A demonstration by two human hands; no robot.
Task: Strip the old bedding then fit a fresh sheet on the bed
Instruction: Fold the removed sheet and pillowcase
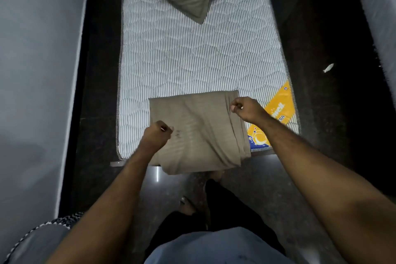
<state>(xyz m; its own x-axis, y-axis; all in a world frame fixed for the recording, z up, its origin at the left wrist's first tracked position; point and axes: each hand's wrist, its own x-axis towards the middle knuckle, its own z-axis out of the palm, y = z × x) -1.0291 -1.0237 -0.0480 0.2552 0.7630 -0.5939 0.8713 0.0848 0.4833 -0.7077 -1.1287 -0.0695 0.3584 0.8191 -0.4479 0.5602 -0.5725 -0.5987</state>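
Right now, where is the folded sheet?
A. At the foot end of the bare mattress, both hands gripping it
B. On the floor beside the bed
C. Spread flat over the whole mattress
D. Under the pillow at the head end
A: the sheet, still folded, lies at the mattress foot, overhanging its edge, gripped by the left hand and right hand.

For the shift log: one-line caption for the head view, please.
Both hands, left and right, grip a folded khaki fabric sheet at the foot of a bare striped quilted mattress.
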